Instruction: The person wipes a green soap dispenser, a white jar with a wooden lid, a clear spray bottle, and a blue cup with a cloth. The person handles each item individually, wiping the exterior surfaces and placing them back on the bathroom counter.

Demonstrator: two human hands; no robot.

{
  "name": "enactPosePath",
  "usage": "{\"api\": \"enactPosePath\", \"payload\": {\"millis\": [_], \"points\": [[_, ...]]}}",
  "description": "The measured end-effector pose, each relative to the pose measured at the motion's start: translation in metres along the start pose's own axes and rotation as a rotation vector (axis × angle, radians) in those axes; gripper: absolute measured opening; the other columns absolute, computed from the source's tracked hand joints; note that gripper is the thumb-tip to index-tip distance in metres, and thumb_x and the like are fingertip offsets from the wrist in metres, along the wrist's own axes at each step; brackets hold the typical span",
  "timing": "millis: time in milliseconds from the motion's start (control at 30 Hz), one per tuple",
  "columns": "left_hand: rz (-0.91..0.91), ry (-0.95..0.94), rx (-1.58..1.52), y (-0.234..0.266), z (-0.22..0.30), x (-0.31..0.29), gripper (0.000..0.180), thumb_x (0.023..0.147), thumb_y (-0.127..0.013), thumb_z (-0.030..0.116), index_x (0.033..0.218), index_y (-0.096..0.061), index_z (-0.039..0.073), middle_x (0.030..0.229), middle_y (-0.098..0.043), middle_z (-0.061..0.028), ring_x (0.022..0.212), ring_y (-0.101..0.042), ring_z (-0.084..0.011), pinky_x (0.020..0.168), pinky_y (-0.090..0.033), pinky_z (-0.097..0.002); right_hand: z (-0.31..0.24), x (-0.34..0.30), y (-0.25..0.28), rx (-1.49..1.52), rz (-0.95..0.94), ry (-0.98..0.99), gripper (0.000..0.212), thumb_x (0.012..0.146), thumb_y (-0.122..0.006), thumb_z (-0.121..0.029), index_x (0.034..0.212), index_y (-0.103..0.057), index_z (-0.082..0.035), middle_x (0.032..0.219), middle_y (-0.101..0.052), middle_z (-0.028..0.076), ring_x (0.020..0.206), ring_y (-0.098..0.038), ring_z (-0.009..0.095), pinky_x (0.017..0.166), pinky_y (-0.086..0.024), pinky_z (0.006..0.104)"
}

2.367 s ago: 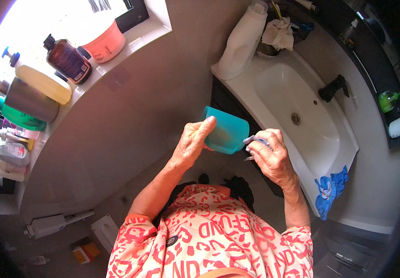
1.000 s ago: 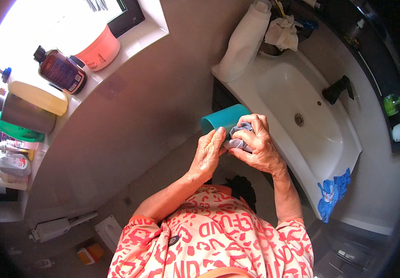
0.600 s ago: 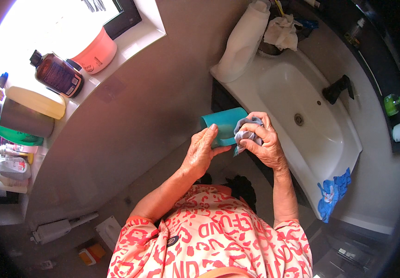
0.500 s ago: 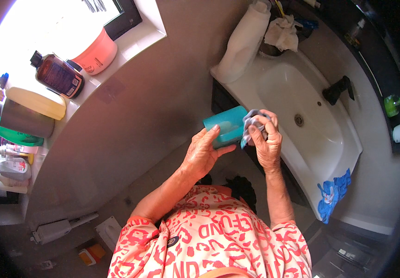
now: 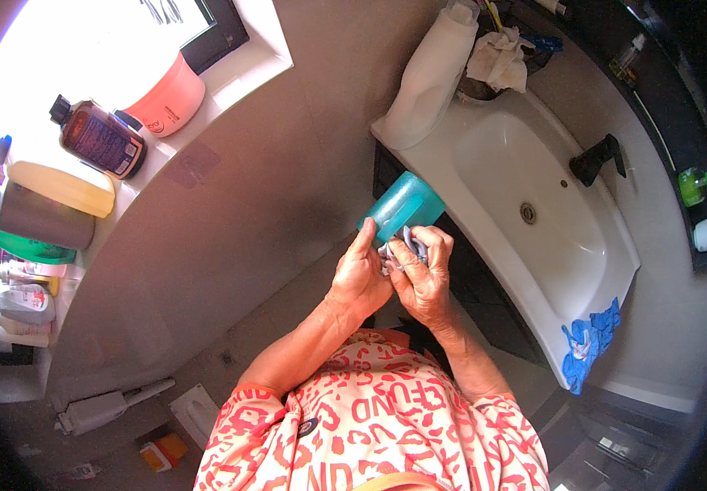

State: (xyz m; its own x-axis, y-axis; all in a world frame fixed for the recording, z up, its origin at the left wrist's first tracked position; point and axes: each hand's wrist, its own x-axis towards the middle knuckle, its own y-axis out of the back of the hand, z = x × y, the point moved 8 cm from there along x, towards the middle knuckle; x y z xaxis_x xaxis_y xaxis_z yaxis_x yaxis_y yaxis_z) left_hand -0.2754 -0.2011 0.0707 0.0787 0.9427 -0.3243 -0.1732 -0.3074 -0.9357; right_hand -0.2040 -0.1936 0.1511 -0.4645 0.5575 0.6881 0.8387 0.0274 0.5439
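A teal plastic cup (image 5: pixel 403 206) is tilted in front of my chest, its open end pointing up toward the sink. My left hand (image 5: pixel 359 278) grips it from the left near its base. My right hand (image 5: pixel 424 277) is closed on a small grey cloth (image 5: pixel 397 248) and presses it against the cup's lower end. Both hands meet at the cup's base, so the base itself is hidden.
A white sink (image 5: pixel 484 123) with a black tap (image 5: pixel 597 158) lies to the right; a blue cloth (image 5: pixel 589 342) hangs on its near corner, a white towel (image 5: pixel 431 78) on its far end. The window sill (image 5: pixel 231 78) at left carries a pink tub (image 5: pixel 165 98) and several bottles.
Both hands and the cup have come down and back from the sink edge. My right hand with the cloth has slid from the cup's side to its lower end.
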Motion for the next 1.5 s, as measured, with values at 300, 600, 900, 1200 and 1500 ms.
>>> {"api": "enactPosePath", "payload": {"millis": [300, 600, 900, 1200, 1500], "points": [[0.016, -0.092, 0.117, -0.012, 0.000, -0.002, 0.041, 0.094, -0.036, 0.039, 0.123, -0.045, 0.011, 0.124, -0.051, -0.0036, 0.111, -0.047, -0.0192, 0.099, -0.030, -0.0411, 0.017, 0.015, 0.014, -0.102, 0.150, -0.119, 0.033, 0.073, -0.068, -0.006, 0.105, -0.061, -0.003, 0.112, -0.040, 0.015, 0.102, -0.039, 0.032, 0.085, -0.037, 0.0413], [-0.012, -0.031, 0.045, -0.006, 0.000, -0.008, 0.047, 0.095, -0.031, 0.040, 0.120, -0.047, 0.004, 0.117, -0.055, -0.0111, 0.110, -0.050, -0.0237, 0.101, -0.033, -0.0398, 0.005, 0.005, 0.007, 0.010, -0.095, -0.037, 0.033, 0.066, -0.070, -0.008, 0.099, -0.065, -0.010, 0.110, -0.043, 0.012, 0.102, -0.038, 0.030, 0.089, -0.034, 0.0407], [-0.097, 0.015, 0.060, -0.017, -0.011, -0.008, 0.046, 0.095, -0.031, 0.042, 0.123, -0.044, 0.008, 0.119, -0.054, -0.0085, 0.111, -0.049, -0.0217, 0.100, -0.033, -0.0418, 0.024, -0.009, 0.026, 0.043, 0.224, -0.145, 0.028, 0.069, -0.069, -0.004, 0.096, -0.063, -0.010, 0.103, -0.045, 0.010, 0.095, -0.043, 0.027, 0.080, -0.040, 0.0377], [0.047, 0.023, 0.128, -0.008, -0.023, -0.010, 0.043, 0.094, -0.034, 0.044, 0.126, -0.042, 0.017, 0.126, -0.050, -0.0031, 0.116, -0.044, -0.0178, 0.100, -0.029, -0.0436, 0.035, 0.009, 0.038, -0.124, 0.345, -0.221, 0.028, 0.076, -0.064, -0.005, 0.104, -0.060, -0.006, 0.108, -0.043, 0.015, 0.097, -0.042, 0.029, 0.082, -0.040, 0.0389], [-0.103, 0.030, -0.066, 0.004, -0.022, -0.005, 0.047, 0.095, -0.032, 0.040, 0.119, -0.047, 0.003, 0.116, -0.054, -0.0110, 0.107, -0.051, -0.0213, 0.100, -0.036, -0.0381, 0.001, -0.009, 0.015, -0.220, 0.103, -0.102, 0.032, 0.073, -0.064, -0.007, 0.105, -0.060, -0.004, 0.110, -0.042, 0.015, 0.101, -0.039, 0.032, 0.087, -0.036, 0.0425]]}}
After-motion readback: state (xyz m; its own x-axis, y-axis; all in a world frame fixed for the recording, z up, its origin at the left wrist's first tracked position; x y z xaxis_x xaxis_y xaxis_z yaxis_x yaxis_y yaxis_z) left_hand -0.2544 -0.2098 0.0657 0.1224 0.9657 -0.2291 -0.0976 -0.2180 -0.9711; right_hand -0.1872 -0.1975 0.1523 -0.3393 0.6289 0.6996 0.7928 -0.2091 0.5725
